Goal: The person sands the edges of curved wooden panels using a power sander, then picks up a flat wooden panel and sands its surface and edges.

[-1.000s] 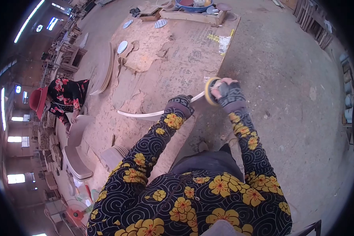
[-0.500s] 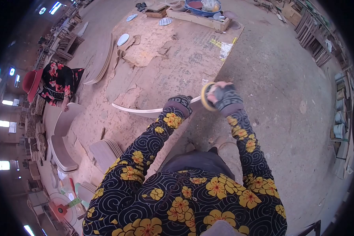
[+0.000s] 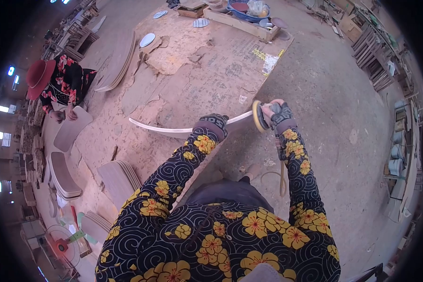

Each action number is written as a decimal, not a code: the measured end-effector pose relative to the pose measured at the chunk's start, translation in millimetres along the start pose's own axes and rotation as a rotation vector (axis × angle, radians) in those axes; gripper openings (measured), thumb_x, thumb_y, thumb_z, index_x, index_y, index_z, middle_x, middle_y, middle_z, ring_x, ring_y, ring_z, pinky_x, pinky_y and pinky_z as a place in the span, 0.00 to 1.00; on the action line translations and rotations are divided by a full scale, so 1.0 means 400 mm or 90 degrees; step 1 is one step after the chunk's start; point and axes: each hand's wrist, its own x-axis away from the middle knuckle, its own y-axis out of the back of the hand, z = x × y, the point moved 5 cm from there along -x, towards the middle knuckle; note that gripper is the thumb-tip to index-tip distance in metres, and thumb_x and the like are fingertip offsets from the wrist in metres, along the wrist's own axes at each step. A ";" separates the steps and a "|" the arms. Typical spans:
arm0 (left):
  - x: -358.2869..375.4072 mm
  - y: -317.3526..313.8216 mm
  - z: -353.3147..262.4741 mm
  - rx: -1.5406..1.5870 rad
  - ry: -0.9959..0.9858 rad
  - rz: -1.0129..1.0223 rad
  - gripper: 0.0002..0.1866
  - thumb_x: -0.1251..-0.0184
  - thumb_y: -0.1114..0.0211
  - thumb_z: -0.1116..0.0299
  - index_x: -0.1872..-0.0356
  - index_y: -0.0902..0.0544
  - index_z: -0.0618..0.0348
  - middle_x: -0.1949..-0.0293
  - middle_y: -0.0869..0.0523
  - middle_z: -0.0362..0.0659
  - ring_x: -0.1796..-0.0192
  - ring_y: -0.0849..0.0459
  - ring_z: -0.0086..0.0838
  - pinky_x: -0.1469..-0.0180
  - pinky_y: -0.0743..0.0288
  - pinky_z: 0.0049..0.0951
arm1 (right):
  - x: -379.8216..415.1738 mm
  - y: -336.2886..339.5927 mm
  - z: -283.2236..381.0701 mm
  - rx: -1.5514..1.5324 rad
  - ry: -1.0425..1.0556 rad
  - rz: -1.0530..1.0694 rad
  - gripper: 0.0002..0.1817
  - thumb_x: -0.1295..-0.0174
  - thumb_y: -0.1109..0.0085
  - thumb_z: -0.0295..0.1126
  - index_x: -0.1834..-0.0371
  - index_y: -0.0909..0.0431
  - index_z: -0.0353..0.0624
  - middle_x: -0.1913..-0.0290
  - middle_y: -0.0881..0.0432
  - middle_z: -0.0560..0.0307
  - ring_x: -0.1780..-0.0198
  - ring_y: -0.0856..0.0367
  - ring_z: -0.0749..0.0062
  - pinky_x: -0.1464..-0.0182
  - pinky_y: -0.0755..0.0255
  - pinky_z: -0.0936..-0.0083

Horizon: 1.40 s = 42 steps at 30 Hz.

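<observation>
1. Far off to the left of both hands, a co-worker in a red hat (image 3: 38,74) bends over a curved wooden panel (image 3: 70,128), with one hand pressed on its near end.
2. Below that, still well left of the hands, stacks of curved panels (image 3: 61,171) lie on the floor, and another stack (image 3: 120,176) sits just beside the person's left elbow. A fan (image 3: 61,242) stands in the lower left corner.
3. The left hand (image 3: 213,126), in a dark glove, is closed around a long, thin, curved wooden strip (image 3: 174,129). The strip runs out well to the left of this hand and on to the right toward the other hand, held above a large worn board (image 3: 197,66) on the floor.
4. The right hand (image 3: 275,114), also gloved, is clamped on a sander with a yellow disc (image 3: 257,116). The disc stands on edge at the right end of the strip; it looks to be touching the wood, though the view is too small to be sure.
5. The two hands are apart, near each other, joined only by the strip between them.
6. Under the right forearm a hose (image 3: 281,176) hangs down and loops near the floor.
7. Beyond the hands, at the far edge of the board, a wooden tray holds a blue bowl (image 3: 244,8).
8. Far right of the right hand, shelves with cans (image 3: 399,150) line the wall.
</observation>
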 end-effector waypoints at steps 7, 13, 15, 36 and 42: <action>-0.001 0.012 -0.001 0.023 0.026 0.040 0.23 0.31 0.41 0.55 0.41 0.20 0.55 0.45 0.14 0.50 0.42 0.15 0.43 0.39 0.21 0.42 | 0.128 -0.195 0.203 0.847 0.320 0.203 0.27 0.37 0.39 0.49 0.39 0.26 0.47 0.44 0.21 0.38 0.46 0.16 0.44 0.43 0.21 0.55; -0.002 -0.011 0.007 0.028 0.037 0.031 0.24 0.33 0.40 0.56 0.39 0.20 0.54 0.45 0.14 0.50 0.42 0.15 0.42 0.38 0.22 0.40 | 0.045 -0.165 0.223 0.838 0.246 0.200 0.31 0.37 0.39 0.52 0.36 0.27 0.44 0.39 0.25 0.37 0.42 0.18 0.45 0.40 0.23 0.56; -0.006 -0.006 0.004 0.035 0.042 0.041 0.24 0.33 0.40 0.57 0.39 0.20 0.55 0.45 0.14 0.50 0.42 0.15 0.42 0.38 0.22 0.40 | -0.036 -0.116 0.138 0.812 0.253 0.157 0.31 0.38 0.40 0.54 0.39 0.24 0.44 0.40 0.24 0.39 0.40 0.20 0.47 0.38 0.25 0.57; -0.017 -0.025 0.005 0.021 0.041 0.025 0.21 0.36 0.35 0.53 0.48 0.17 0.54 0.52 0.12 0.49 0.48 0.13 0.43 0.44 0.19 0.42 | 0.080 -0.189 0.203 0.813 0.285 0.254 0.24 0.40 0.36 0.48 0.42 0.23 0.52 0.45 0.24 0.43 0.47 0.17 0.43 0.46 0.22 0.52; -0.011 -0.023 0.009 -0.007 0.037 -0.036 0.20 0.35 0.37 0.53 0.49 0.17 0.54 0.54 0.12 0.50 0.50 0.12 0.43 0.46 0.19 0.41 | -0.034 -0.049 0.167 0.779 0.186 0.126 0.28 0.41 0.34 0.48 0.40 0.26 0.50 0.42 0.25 0.44 0.46 0.16 0.45 0.45 0.21 0.53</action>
